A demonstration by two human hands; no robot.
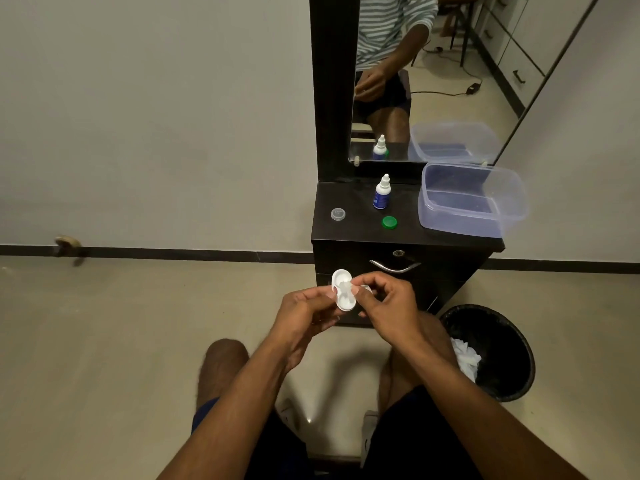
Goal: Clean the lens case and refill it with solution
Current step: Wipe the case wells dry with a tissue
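A white two-well lens case (343, 289) is held upright in front of the dark cabinet. My left hand (304, 317) grips its lower edge from the left. My right hand (384, 303) pinches something small and white, seemingly tissue, against the case's upper well. On the cabinet top (353, 233) stand a small white-and-blue solution bottle (382, 192), a green cap (389, 222) and a grey clear cap (338, 214), all apart from my hands.
A clear plastic tub (471, 199) sits at the right of the cabinet top, below a mirror (433, 81). A black waste bin (491, 351) with crumpled white tissue stands on the floor at my right. My knees are below my arms.
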